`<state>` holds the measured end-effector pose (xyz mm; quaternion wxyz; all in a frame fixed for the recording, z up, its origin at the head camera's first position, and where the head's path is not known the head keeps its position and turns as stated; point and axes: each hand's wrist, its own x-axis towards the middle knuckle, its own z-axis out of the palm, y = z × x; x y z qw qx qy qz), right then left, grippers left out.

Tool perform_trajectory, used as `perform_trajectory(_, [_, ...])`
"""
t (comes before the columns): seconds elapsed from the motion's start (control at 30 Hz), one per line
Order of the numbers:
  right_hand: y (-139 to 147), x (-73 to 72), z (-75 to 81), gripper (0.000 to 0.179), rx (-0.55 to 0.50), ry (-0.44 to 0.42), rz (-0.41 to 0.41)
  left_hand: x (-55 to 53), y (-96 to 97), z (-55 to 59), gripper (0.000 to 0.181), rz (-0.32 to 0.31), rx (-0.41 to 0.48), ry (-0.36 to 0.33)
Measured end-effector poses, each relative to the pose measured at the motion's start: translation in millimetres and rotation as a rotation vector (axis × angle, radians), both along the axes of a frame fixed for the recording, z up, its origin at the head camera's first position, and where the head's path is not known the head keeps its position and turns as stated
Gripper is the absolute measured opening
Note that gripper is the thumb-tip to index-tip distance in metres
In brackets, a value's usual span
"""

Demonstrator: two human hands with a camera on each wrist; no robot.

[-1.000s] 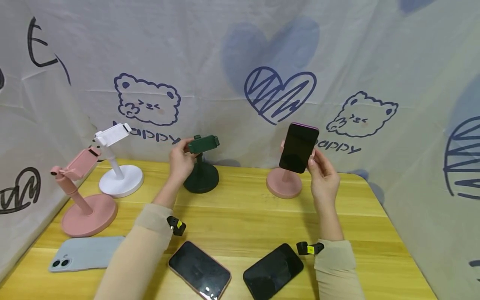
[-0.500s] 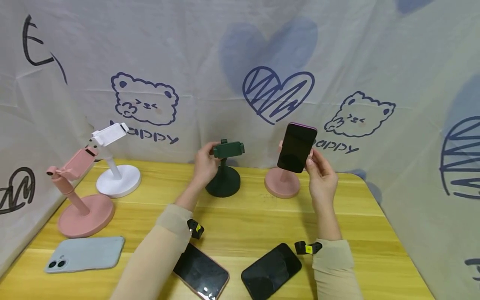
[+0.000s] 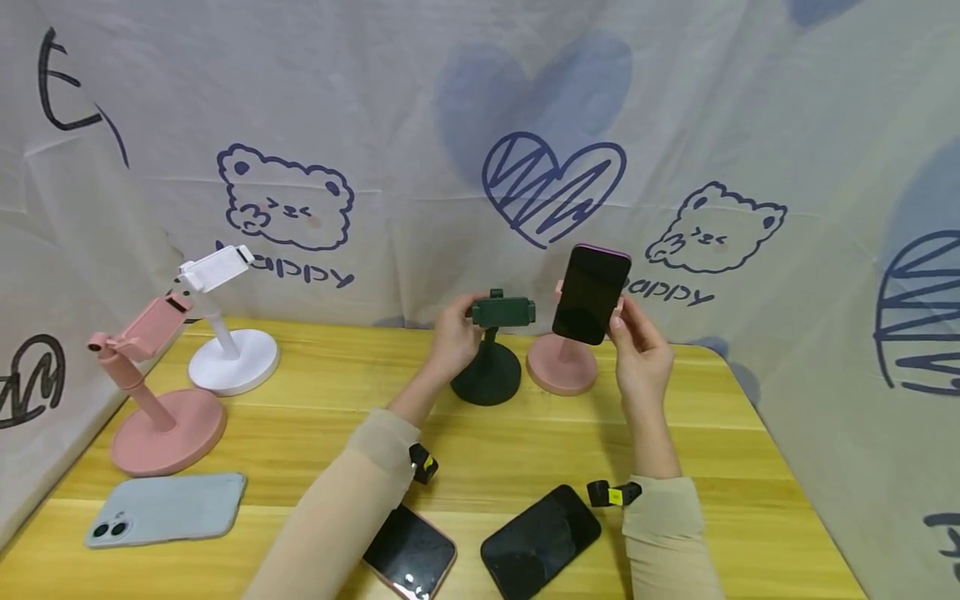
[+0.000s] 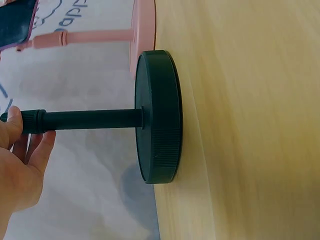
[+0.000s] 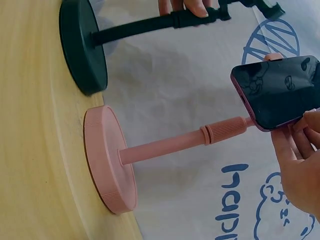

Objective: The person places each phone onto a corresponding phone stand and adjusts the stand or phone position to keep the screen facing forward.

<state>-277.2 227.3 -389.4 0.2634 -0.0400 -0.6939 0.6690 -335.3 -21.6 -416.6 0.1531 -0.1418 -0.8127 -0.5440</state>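
Note:
My left hand (image 3: 456,337) grips a dark green phone stand (image 3: 487,379) by the ribbed collar at the top of its pole, just below the clamp. The left wrist view shows the thumb and fingers round that collar (image 4: 32,121), with the round base close to the tabletop. Beside it stands a pink phone stand (image 3: 564,371), its clamp mostly hidden behind an upright, slightly tilted phone (image 3: 592,293) with a black screen and purple rim. My right hand (image 3: 645,354) pinches the phone at its right edge, by the clamp arm; the thumb lies along that edge.
A white stand (image 3: 234,358) and another pink stand (image 3: 168,429) stand at the left. Before them lies a light blue phone (image 3: 168,508) face down. Two dark-screened phones lie at the front, one (image 3: 542,542) fully visible, the other (image 3: 412,550) partly behind my left sleeve. Fabric (image 3: 420,208) hangs behind.
My left hand has brought the green stand rightward across the table, close to the pink stand with the phone. My right hand keeps its place at the phone.

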Motion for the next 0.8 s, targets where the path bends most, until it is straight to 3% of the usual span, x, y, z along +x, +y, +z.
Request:
perform_trajectory(0.17, [-3.4,1.3,3.8,0.044,0.033,0.08,-0.033,0.3,8.7,0.2,0.043,-0.026,-0.044,0.022])
perform_trajectory(0.3, [-10.4,8.5,13.9,0.043,0.168,0.285,-0.127,-0.4,8.6,-0.3,0.039,-0.043,-0.053,0.035])
perform_trajectory(0.43, [-29.3,26.5,33.5,0.035,0.324,0.516,-0.241,-0.9,6.1,-2.3,0.033,-0.062,-0.063,0.056])
perform_trajectory(0.53, [-46.8,40.7,47.1,0.027,0.357,0.61,-0.235,-0.9,4.9,-3.6,0.031,-0.073,-0.064,0.069])
perform_trajectory(0.63, [-60.1,47.1,51.2,0.023,0.369,0.603,-0.138,-0.7,4.5,-4.2,0.03,-0.078,-0.059,0.07])
perform_trajectory(0.8, [-71.5,34.9,37.4,0.026,0.394,0.41,0.048,-0.2,4.4,-4.0,0.029,-0.076,-0.056,0.071])
